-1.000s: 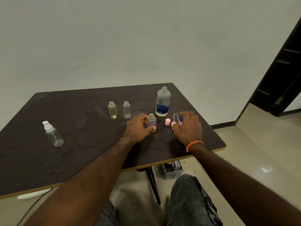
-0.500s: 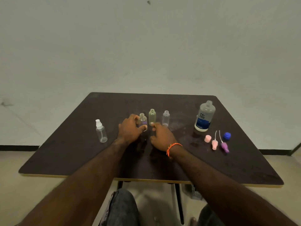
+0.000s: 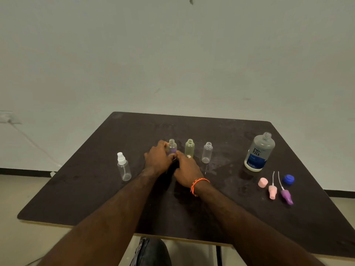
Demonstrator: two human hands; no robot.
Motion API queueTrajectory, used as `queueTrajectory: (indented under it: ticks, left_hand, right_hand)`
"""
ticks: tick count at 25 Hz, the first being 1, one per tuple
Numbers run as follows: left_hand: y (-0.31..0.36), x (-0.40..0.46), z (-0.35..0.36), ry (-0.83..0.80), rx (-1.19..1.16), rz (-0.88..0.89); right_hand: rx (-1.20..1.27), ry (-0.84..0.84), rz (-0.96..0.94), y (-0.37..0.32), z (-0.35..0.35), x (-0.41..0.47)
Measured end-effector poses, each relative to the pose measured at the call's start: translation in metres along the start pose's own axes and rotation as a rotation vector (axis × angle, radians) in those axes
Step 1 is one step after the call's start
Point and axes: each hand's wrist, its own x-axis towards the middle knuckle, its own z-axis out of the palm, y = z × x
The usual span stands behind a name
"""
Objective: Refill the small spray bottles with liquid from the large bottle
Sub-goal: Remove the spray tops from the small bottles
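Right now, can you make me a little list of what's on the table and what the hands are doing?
Table: dark table
Big bottle: large bottle, upright, uncapped
Open small bottles: purple-tinted, green, clear
Capped sprayer: clear spray bottle
Loose tops: pink cap, pink pump, purple pump, blue cap
Left hand: holds purple-tinted bottle
Right hand: grip unclear

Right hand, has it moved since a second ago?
Yes. The right hand left the loose caps beside the large bottle and went left; now it is at the green bottle.
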Motion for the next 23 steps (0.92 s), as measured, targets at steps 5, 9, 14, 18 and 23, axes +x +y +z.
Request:
queueTrajectory:
  ticks: [5,9,14,18,23]
  left_hand:
    - [0.006,-0.002,-0.006,-0.045,0.015,0.057]
    - [0.015,-0.019,-0.037,0.029,0.126,0.254]
    - [-0.025,-0.047,-0.111,0.297,0.21,0.462]
    - [-0.075,-0.068,-0.144,0.306,0.209,0.254]
    - [-0.117,-0.072,-0.135,0.053,0.134,0.054]
  right_hand:
    - [0.052,0.038,-0.019,0.003,-0.003,-0.006]
    - [0.067,0.138,-0.024,0.002,-0.013,-0.019]
    - [0.029,0.007,-0.101,-0.017,-0.004,-0.034]
    - [0.008,-0.064,-0.187,-0.044,0.016,-0.038]
    - [0.028,-0.102,-0.243,-0.081,0.046,-0.029]
